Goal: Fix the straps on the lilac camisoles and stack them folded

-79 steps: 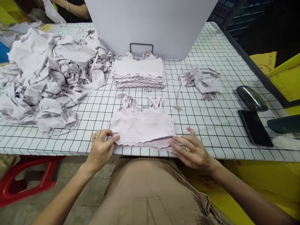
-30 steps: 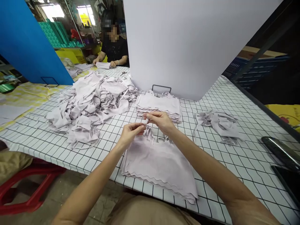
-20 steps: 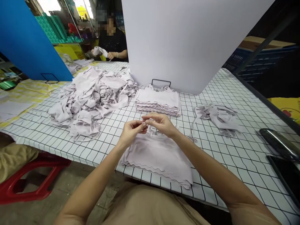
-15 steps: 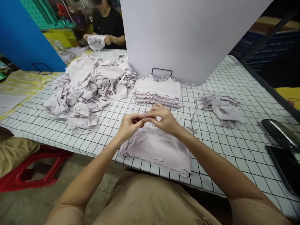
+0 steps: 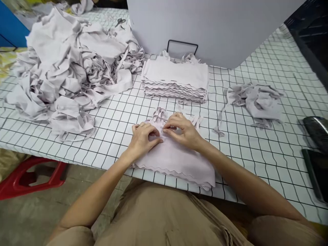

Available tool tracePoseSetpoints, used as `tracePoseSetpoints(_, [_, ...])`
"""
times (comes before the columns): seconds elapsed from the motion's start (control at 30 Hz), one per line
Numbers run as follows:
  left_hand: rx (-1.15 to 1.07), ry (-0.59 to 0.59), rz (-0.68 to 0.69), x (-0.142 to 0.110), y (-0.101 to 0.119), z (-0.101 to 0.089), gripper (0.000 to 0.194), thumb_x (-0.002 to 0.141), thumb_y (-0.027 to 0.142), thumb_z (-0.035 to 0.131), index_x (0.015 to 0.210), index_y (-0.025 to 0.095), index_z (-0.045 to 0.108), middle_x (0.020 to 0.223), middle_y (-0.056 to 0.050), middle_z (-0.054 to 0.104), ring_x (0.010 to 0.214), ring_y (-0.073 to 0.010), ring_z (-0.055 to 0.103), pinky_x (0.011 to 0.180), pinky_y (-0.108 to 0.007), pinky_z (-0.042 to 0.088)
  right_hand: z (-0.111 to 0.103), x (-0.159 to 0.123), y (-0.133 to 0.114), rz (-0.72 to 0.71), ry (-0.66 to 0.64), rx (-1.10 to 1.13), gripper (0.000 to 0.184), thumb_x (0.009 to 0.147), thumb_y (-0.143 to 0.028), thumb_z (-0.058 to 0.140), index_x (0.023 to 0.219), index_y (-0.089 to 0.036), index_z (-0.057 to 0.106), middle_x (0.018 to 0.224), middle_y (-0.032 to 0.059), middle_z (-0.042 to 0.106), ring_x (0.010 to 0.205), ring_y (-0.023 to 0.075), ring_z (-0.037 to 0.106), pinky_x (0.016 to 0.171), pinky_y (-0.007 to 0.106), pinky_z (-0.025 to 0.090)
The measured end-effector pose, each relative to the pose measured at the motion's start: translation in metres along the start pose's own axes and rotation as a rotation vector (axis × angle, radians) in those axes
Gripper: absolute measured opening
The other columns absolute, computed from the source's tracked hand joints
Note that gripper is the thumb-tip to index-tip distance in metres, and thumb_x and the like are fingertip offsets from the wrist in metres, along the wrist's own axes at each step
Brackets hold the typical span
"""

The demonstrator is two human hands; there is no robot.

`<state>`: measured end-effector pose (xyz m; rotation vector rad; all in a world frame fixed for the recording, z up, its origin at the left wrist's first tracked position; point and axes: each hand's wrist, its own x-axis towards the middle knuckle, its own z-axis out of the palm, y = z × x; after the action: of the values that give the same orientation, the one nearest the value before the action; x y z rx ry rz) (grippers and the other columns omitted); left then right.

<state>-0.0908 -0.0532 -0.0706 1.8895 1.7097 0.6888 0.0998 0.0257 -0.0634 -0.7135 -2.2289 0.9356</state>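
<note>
A: Where is the garment?
B: The garment (image 5: 179,164), pale pinkish-grey, lies flat at the near edge of a grid-patterned table (image 5: 110,136), in front of the person. Its wavy lower edge faces the person; its straps (image 5: 159,114) point away.

A: And the hands?
B: Both are at its upper edge, close together. The left hand (image 5: 145,138), wearing a ring, rests on the cloth, thumb and forefinger curled toward each other. I cannot tell whether they pinch anything. The right hand (image 5: 182,131) has its thumb and forefinger drawn together near the base of the straps; whether a strap is caught between them, I cannot tell.

A: What is around them?
B: Just beyond is a neat stack (image 5: 176,77) of similar cloth, before a grey board (image 5: 212,27). A large tangled pile (image 5: 69,65) fills the left, and a small crumpled heap (image 5: 261,102) lies right. At far right is a phone (image 5: 316,174); below the table at left, a red stool (image 5: 33,179).
</note>
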Motion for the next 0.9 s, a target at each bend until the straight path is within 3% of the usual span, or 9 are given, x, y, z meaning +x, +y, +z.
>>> tracePoseSetpoints(0.23, [-0.014,0.034,0.042,-0.006,0.003,0.014,0.012,0.085,0.03,0.076,0.076,0.023,0.073,0.062,0.003,0.06,0.073,-0.0173,0.054,0.089,-0.041,0.029,0.005,-0.017,0.005,-0.023,-0.051,0.003,0.014,0.095,-0.021,0.059,0.085,-0.022,0.069,0.078,0.0048,0.066,0.092,0.0227,0.051,0.083,0.041,0.048])
tracePoseSetpoints(0.47, [0.014,0.048,0.061,-0.007,0.003,0.018,0.027,0.092,0.04,0.066,0.072,0.023,0.072,0.058,0.003,0.057,0.071,-0.0167,0.052,0.089,-0.04,0.03,0.012,-0.022,0.001,-0.047,0.001,0.031,0.013,0.095,-0.022,0.06,0.085,-0.022,0.069,0.078,0.0042,0.066,0.093,0.0226,0.052,0.086,0.042,0.046])
tracePoseSetpoints(0.9, [0.001,0.085,0.105,-0.006,0.002,0.018,0.019,0.085,0.028,0.075,0.069,0.021,0.069,0.055,0.006,0.051,0.067,-0.0148,0.049,0.084,-0.037,0.028,0.015,-0.024,0.005,-0.083,0.011,0.022,0.011,0.095,-0.022,0.063,0.086,-0.021,0.068,0.076,0.0055,0.065,0.091,0.0233,0.051,0.086,0.045,0.047])
